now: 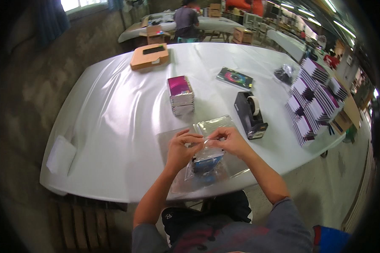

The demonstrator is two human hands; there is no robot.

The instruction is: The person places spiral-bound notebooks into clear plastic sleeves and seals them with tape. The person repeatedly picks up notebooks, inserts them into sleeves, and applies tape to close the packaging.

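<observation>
My left hand (183,148) and my right hand (229,141) meet over the near middle of the table. Their fingertips pinch the edge of a clear plastic bag (214,124). Just below the fingers lies a blue item (207,164) in clear wrapping; its exact kind cannot be made out. More clear plastic film (179,185) spreads flat under and around it. A black tape dispenser (250,116) with a pale roll stands right of my right hand. Beyond my left hand is a stack of purple-topped, film-wrapped packs (181,95).
Many purple-and-white booklet-like stacks (314,101) crowd the right side. A dark printed pack (235,78) lies farther back, near a dark bundle in plastic (285,74). A cardboard box (149,57) holds a black phone-like object. White sheets (61,156) lie at left. Another person (186,21) sits beyond.
</observation>
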